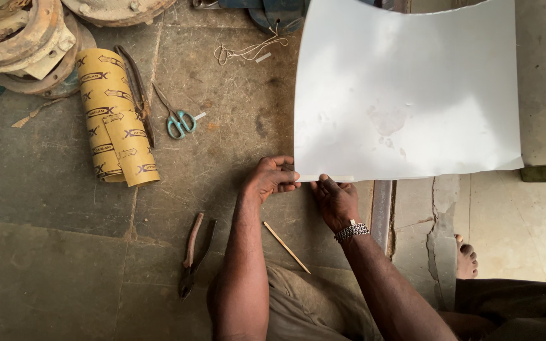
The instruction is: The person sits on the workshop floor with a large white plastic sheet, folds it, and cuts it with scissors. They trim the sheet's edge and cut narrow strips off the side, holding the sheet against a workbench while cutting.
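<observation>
Hands (272, 178) (335, 199) pinched on white sheet (406, 95) edge

I see open floor (52, 189) left of my left hand (272, 180), wide enough to pass between the yellow roll (116, 120) above and the pliers (192, 256) below. The scissors (177, 120) and a rusty tool (137, 91) crowd the roll's right side. Ahead, the big white sheet (406, 88) blocks everything past my right hand (335, 201). A thin stick (285, 246) lies between my forearms. Rusty discs (23, 38) fill the far left corner.
</observation>
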Motion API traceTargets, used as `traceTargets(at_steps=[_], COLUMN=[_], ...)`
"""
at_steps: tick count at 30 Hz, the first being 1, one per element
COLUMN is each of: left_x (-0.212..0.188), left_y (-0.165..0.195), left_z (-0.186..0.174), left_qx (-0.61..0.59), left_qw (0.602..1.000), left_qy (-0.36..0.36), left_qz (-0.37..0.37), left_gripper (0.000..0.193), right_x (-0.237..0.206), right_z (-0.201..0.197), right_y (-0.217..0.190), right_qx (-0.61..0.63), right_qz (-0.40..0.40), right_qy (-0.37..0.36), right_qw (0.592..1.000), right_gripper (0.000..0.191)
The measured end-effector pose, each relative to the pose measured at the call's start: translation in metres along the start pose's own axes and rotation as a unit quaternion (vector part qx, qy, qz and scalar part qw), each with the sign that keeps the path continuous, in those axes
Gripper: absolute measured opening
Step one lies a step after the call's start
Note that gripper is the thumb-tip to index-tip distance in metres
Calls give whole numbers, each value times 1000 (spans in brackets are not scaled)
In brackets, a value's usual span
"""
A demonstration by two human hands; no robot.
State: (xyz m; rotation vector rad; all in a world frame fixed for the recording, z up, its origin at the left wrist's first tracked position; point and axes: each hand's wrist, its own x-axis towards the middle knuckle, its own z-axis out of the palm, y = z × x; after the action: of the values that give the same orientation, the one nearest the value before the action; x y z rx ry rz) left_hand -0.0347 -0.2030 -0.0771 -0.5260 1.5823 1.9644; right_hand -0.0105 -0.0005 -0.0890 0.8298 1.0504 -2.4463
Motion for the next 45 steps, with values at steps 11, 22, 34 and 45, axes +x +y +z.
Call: traceTargets(at_steps=[11,22,34,45], left_x=[-1,-16,-14,11], left_y=[4,2,-20,-17], left_z=[-2,-16,70,76], left_qx=[-24,-43,161,76], left_qw=[1000,999,971,986], left_qy=[11,4,67,66], left_qz=[-1,12,165,133], left_gripper=[44,42,46,46], right_x=[-5,-3,-12,2], right_z=[3,-11,10,-10], right_y=[-6,-9,-15,-24], right_qx=[-6,-58,13,22], right_qz=[22,8,39,9], right_qy=[9,47,5,-42], right_qw=[1000,997,999,999], right_gripper=[16,12,16,15])
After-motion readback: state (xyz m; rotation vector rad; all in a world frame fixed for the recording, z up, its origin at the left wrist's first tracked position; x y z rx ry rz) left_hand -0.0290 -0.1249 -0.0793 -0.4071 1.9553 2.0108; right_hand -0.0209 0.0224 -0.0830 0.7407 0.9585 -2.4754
